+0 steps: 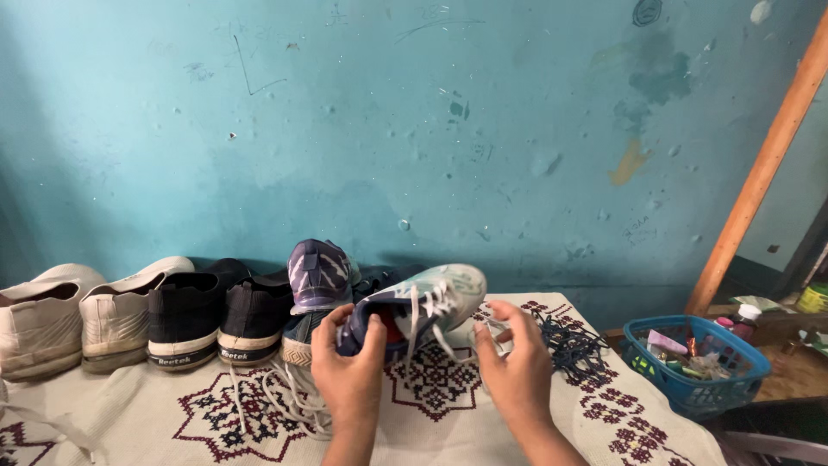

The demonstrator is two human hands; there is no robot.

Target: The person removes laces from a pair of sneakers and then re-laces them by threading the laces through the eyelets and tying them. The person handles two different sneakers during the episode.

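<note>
Above the embroidered desk cloth (216, 414), the left hand (345, 367) grips the heel of a pale blue sneaker (423, 306), holding it up, seemingly so the white lace (444, 315) hangs reachable. The right hand (515, 367) pinches that lace. Dark laces (569, 345) lie beside; paired shoes (181, 315) line the wall.

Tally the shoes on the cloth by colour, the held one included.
White shoes: 2
Black shoes: 2
Navy patterned shoe, behind the left hand: 1
Pale mint shoe, held in both hands, right hand at its laces: 1
Total: 6
</note>
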